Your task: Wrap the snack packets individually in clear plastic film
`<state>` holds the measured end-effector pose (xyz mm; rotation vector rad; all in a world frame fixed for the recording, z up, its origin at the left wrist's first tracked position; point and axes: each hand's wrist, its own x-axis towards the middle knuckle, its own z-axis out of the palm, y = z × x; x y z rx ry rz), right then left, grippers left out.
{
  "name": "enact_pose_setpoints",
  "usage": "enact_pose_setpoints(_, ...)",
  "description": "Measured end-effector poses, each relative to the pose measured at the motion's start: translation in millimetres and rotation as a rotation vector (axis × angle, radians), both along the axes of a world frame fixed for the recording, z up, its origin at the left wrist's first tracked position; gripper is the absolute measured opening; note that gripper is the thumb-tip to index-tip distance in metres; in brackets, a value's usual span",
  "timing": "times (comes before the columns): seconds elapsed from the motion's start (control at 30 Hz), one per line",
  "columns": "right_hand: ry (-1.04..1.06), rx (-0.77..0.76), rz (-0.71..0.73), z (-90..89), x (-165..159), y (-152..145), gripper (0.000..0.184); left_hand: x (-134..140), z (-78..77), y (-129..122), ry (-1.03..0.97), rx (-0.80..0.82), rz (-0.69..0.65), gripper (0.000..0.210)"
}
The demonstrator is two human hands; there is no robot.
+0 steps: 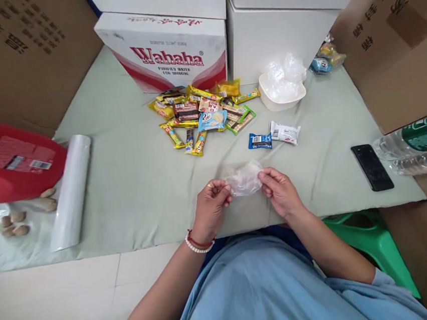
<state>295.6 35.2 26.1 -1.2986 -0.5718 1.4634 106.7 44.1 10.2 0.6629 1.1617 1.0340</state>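
Observation:
Between my two hands a clear plastic bag is stretched above the front part of the table. My left hand pinches its left end, and my right hand pinches the right end. Just beyond the bag lie a small blue snack packet and a white snack packet, side by side and touching. Farther back is a pile of wrapped snacks, mostly yellow, with brown, green and light blue ones among them. A white bowl holds crumpled clear plastic bags.
White cartons line the back. On the left are a red plastic item, a plastic roll and several walnuts. A phone and bottles lie right. A green stool stands below the edge.

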Motion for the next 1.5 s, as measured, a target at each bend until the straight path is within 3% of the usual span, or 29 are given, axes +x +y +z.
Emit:
enact_pose_setpoints(0.07, 0.004, 0.016, -0.072, -1.2, 4.7, -0.4, 0.043, -9.0, -2.2, -3.6, 0.018, -0.024, 0.041, 0.049)
enact_pose_setpoints(0.2, -0.037, 0.048, -0.075, -6.0, 7.1, -4.1, 0.039, -24.2, -0.2, -11.5, -0.008, 0.022, 0.032, 0.041)
enact_pose_setpoints(0.3, -0.077, 0.078, -0.030, -8.7, 6.6, -8.0, 0.035, -32.3, 6.3, -13.4, -0.194, 0.042, -0.005, 0.037)
enact_pose_setpoints(0.4, -0.121, 0.084, 0.073, -8.6, 8.5, -9.8, 0.032, -37.0, 10.8, -12.1, -0.256, -0.038, -0.030, 0.048)
enact_pose_setpoints(0.5, -0.187, 0.099, 0.184, -7.1, 12.0, -7.8, 0.032, -36.0, 9.6, -12.1, -0.118, -0.057, -0.175, 0.069)
enact_pose_setpoints(0.6, -0.273, 0.151, 0.246, -6.6, 13.7, -4.6, 0.034, -30.2, 3.5, -15.2, 0.088, 0.032, -0.323, 0.047)
enact_pose_setpoints(0.77, -0.132, 0.080, 0.074, -10.6, 0.5, -9.2, 0.058, -17.1, -4.0, -22.8, 0.508, 0.311, -0.168, 0.026)
enact_pose_setpoints(0.87, -0.109, 0.009, 0.099, -15.6, -11.4, -14.0, 0.074, -12.9, -2.9, -23.2, 0.577, 0.447, -0.195, 0.025)
enact_pose_setpoints(0.93, -0.142, 0.032, 0.106, -19.0, -13.5, -14.5, 0.067, -14.1, -3.2, -20.3, 0.540, 0.410, -0.185, 0.033)
enact_pose_setpoints(1.03, -0.147, 0.080, 0.064, -22.7, -4.2, -11.5, 0.047, -21.3, -8.4, -13.6, 0.374, 0.198, -0.076, 0.045)
enact_pose_setpoints(1.13, -0.196, 0.068, 0.043, -24.4, 10.8, -9.8, 0.047, -27.8, -14.9, -9.8, 0.196, 0.058, 0.005, 0.048)
enact_pose_setpoints(1.3, -0.656, 0.225, -0.074, -16.0, 12.0, -19.9, 0.020, -24.7, -14.4, -11.8, 0.107, 0.037, 0.000, 0.050)
enact_pose_setpoints(1.37, -0.745, 0.357, 0.054, -11.3, -1.0, -24.5, 0.016, -21.6, -12.1, -13.3, 0.063, 0.028, -0.021, 0.056)
enact_pose_setpoints(1.5, -0.809, 0.609, 0.418, -14.5, -36.4, -21.8, 0.027, -19.9, -10.9, -16.2, -0.051, -0.004, -0.026, 0.070)
